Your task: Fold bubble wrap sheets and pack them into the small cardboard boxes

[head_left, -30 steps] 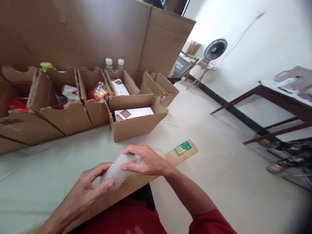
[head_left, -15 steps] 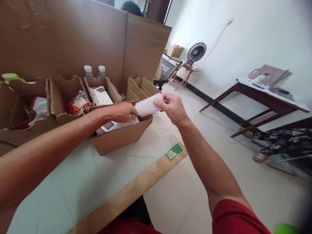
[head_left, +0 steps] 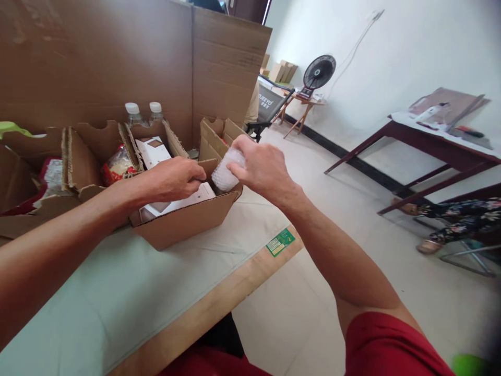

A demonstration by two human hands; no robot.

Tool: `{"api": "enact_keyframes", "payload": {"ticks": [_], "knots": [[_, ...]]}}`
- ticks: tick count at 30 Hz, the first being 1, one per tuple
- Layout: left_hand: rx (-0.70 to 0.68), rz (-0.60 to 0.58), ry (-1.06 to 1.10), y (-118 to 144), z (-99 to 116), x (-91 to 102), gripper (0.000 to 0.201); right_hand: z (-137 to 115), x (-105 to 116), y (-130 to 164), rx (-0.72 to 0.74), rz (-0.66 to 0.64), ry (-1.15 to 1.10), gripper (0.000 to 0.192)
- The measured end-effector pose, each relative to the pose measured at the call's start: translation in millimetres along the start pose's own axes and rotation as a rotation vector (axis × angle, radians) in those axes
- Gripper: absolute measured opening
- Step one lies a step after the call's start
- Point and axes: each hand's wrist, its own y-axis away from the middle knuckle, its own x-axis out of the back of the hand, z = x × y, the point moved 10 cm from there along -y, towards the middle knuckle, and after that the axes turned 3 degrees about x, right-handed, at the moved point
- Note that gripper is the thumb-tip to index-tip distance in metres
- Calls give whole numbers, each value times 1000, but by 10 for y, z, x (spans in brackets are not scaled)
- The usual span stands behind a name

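My right hand (head_left: 260, 164) grips a bubble-wrapped bundle (head_left: 227, 171), white and roughly cylindrical. It tilts down into the right end of the near cardboard box (head_left: 191, 222). My left hand (head_left: 178, 177) hovers over the same box with its fingers curled closed and nothing visible in them, a short gap away from the bundle. Beneath it, a white carton (head_left: 201, 195) lies inside the box, partly covered by the hand. What is inside the bubble wrap is hidden.
More cardboard bins (head_left: 88, 151) stand at the left, one holding a red and clear packet (head_left: 119, 164). Two white-capped bottles (head_left: 133, 112) stand behind them. A tall cardboard panel (head_left: 129, 57) closes off the back. The wooden table edge (head_left: 219, 297) runs along the front. At right, a person's leg (head_left: 462, 216) shows.
My left hand has come off the bundle and moved left. My right hand has swung the bundle from nearly level to tilting down into the box. The view has shifted slightly.
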Motion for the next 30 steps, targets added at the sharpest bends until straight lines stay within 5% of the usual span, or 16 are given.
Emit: {"api": "enact_keyframes", "payload": {"ticks": [5,12,15,22,30], "knots": [[20,-65,69,282,-45,-121,36,-271,-180,-193,52,-165,143,37],[16,-32,68,306,-103,-171,33,-484,-307,-390,98,-171,295,21],[21,-26,59,314,-122,-172,32,-617,-497,-345,131,-273,251,25],[54,-48,66,335,-141,-172,32,-423,-696,-193,36,-559,145,25],[43,-38,9,293,-164,-208,33,-431,-802,-242,86,-450,237,39]]}}
